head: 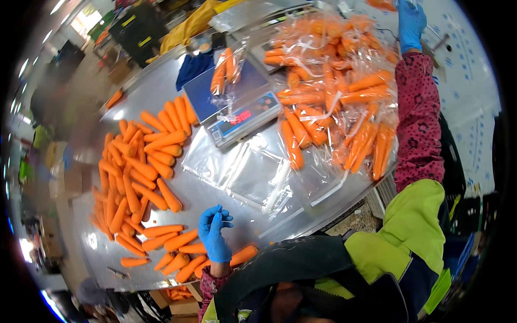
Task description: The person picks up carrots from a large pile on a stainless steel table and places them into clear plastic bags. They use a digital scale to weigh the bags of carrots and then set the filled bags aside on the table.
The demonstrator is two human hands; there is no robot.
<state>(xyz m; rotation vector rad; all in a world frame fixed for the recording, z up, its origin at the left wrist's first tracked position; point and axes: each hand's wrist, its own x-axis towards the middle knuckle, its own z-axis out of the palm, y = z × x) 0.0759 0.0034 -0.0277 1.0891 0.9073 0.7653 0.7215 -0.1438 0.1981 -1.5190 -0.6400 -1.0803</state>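
My left hand (pixel 216 234), in a blue glove, is raised over the near side of the metal table (pixel 202 218), fingers curled; whether it holds anything small is unclear. Loose carrots (pixel 133 173) lie heaped beyond it at the left. My right hand (pixel 411 26), also gloved in blue, reaches to the top right edge of view beside an orange item in clear plastic (pixel 381 4); its fingertips are cut off. On the digital scale (pixel 242 121) lies a clear bag of carrots (pixel 224 70). Flat clear plastic bags (pixel 254 173) lie in front of the scale. Bagged carrots (pixel 331 93) are piled at its right.
Dark blue cloth (pixel 194 68) lies behind the scale. A single carrot (pixel 114 99) sits by the far table edge. Below the near edge stands a cardboard box (pixel 183 307) with carrots. White printed sheeting (pixel 464 80) spreads at the right, past my right arm.
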